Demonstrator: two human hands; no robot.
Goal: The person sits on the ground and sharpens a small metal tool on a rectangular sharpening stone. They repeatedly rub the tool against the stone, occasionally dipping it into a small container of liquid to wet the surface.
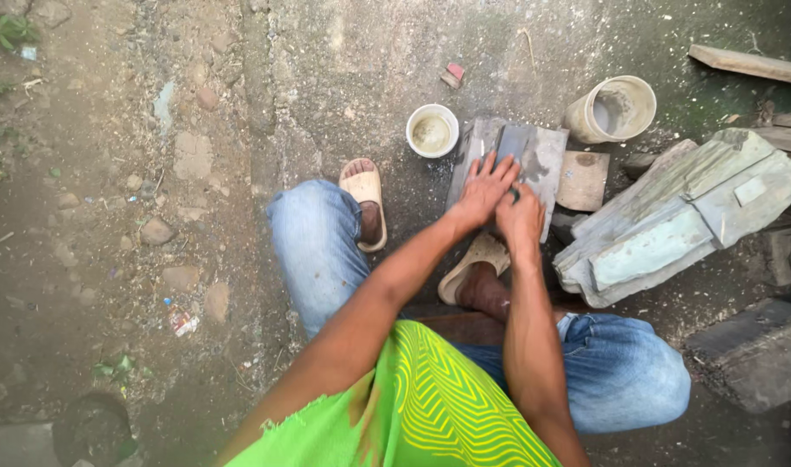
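Note:
A flat grey stone slab (544, 156) lies on the ground between my feet, its surface wet and dark. My left hand (483, 188) presses flat on it, fingers spread, over a thin metal blade (482, 147) that lies along the slab. My right hand (521, 216) sits beside the left, fingers closed on a dark handle end, mostly hidden under the hand. A small white bowl (432, 131) with muddy water stands just left of the slab.
A tipped white bucket (613, 109) lies behind the slab. A pile of grey-green stone pieces (672, 220) and a dark block (754, 355) are on the right. Wooden planks (746, 62) lie far right. Loose dirt and stones cover the left.

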